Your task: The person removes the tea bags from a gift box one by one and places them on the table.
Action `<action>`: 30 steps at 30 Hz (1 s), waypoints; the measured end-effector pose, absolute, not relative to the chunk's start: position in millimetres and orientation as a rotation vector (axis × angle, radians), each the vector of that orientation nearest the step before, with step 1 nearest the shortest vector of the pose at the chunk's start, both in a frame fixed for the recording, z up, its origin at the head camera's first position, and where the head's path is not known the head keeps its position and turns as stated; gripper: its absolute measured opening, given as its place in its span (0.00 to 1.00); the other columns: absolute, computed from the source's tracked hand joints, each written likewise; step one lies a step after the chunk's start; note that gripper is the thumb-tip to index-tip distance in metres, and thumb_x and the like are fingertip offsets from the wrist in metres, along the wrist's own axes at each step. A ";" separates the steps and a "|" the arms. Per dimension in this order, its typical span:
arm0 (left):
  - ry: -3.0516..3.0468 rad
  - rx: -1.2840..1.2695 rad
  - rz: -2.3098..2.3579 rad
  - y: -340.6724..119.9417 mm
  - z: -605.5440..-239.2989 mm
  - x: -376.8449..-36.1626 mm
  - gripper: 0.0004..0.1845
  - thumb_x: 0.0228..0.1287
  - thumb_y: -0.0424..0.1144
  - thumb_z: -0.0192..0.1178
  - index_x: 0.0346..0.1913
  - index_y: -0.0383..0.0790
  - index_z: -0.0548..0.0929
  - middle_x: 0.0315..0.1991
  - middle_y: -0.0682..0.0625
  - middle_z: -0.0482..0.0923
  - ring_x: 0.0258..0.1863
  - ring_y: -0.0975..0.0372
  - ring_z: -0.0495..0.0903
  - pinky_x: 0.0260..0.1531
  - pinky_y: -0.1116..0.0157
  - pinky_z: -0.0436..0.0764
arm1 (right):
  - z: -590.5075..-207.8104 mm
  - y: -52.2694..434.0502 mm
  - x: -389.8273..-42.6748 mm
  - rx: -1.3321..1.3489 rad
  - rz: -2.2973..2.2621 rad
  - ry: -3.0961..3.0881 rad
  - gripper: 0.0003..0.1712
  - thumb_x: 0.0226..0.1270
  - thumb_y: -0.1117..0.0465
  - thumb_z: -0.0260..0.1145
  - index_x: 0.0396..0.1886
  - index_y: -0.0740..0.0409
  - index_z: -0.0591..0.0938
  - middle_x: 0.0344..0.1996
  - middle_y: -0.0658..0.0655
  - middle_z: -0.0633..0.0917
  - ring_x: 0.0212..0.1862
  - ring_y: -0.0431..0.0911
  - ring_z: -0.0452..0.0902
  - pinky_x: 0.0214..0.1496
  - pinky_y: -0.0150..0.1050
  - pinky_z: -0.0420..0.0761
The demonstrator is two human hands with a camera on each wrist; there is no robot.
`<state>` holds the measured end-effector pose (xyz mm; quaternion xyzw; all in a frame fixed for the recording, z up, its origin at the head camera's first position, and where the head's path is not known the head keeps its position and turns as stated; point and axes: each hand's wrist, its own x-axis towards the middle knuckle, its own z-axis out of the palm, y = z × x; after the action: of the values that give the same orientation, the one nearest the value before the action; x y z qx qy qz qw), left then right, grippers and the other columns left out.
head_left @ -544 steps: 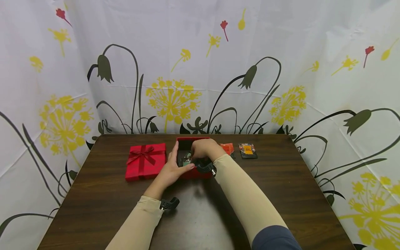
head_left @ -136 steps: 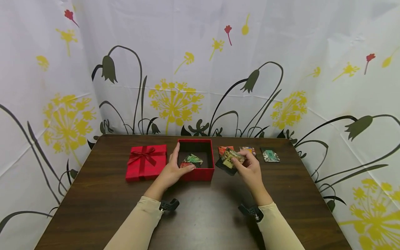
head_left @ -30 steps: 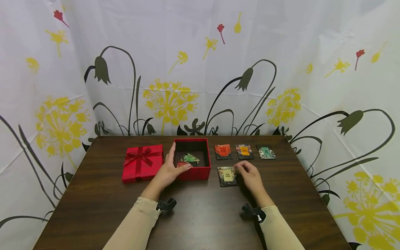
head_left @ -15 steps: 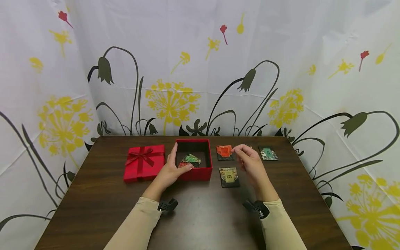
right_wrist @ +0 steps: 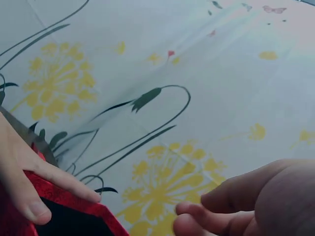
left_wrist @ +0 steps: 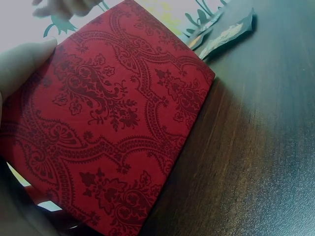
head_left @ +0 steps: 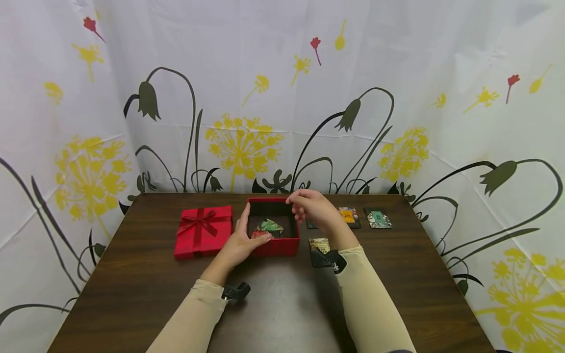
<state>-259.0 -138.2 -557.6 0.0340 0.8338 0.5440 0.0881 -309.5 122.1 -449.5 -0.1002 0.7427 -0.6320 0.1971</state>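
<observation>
My left hand [head_left: 237, 243] holds the near left corner of an open red gift box [head_left: 278, 248], its thumb over the front rim and its fingers along the left side. In the left wrist view, the box's patterned front wall [left_wrist: 113, 108] fills much of the frame. Inside lie small packets, a green one [head_left: 270, 225] over a red one [head_left: 261, 235]. Above the box's right rim hovers my right hand [head_left: 315, 210], fingers loosely bent and nothing between them. In the right wrist view, thumb and fingertips [right_wrist: 189, 216] stand apart from the box rim.
Left of the box lies its red lid [head_left: 212, 238] with a ribbon bow. To the right are an orange-labelled packet [head_left: 348, 215], a green-labelled one [head_left: 378, 219] and, nearer, a yellow-labelled one [head_left: 319, 245]. My right arm partly covers some packets. A flowered curtain [head_left: 273, 73] hangs behind the table.
The yellow-labelled packet, held in my right hand earlier, now lies on the table. My right hand has since moved left across the packets to the box. The left hand has stayed on the box.
</observation>
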 end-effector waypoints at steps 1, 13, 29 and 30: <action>2.478 0.098 1.620 -139.1 -557.4 -259.0 0.67 0.63 0.66 0.75 0.89 0.70 0.33 0.91 0.42 0.39 0.87 0.35 0.51 0.79 0.26 0.57 | -448.8 116.6 -313.7 -0.279 -1.734 2.075 0.14 0.86 0.54 0.60 0.50 0.59 0.86 0.31 0.54 0.80 0.30 0.45 0.77 0.35 0.38 0.81; 2.473 0.123 1.625 -144.9 -554.9 -256.5 0.65 0.67 0.64 0.73 0.89 0.72 0.31 0.91 0.41 0.37 0.86 0.34 0.52 0.79 0.26 0.57 | -460.8 59.2 -355.5 -0.320 -1.332 2.080 0.20 0.86 0.56 0.59 0.58 0.68 0.86 0.44 0.64 0.91 0.47 0.58 0.91 0.61 0.54 0.89; 2.471 0.156 1.637 -139.4 -557.1 -257.2 0.68 0.64 0.66 0.74 0.89 0.68 0.32 0.90 0.40 0.41 0.87 0.36 0.53 0.81 0.29 0.58 | -505.1 42.0 -376.0 -0.497 -1.059 1.942 0.22 0.85 0.61 0.58 0.68 0.69 0.84 0.64 0.69 0.87 0.66 0.63 0.86 0.72 0.58 0.83; 2.475 0.154 1.638 -139.1 -557.4 -257.2 0.68 0.64 0.66 0.74 0.89 0.69 0.32 0.89 0.39 0.42 0.86 0.36 0.54 0.81 0.29 0.58 | -505.5 42.3 -376.1 -0.490 -1.066 1.952 0.22 0.85 0.61 0.59 0.67 0.70 0.84 0.63 0.69 0.87 0.65 0.63 0.85 0.72 0.58 0.82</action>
<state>-257.2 -139.1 -557.4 0.0515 0.8297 0.5493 0.0848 -376.1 42.3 -505.5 -0.1954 0.7782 -0.4251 0.4189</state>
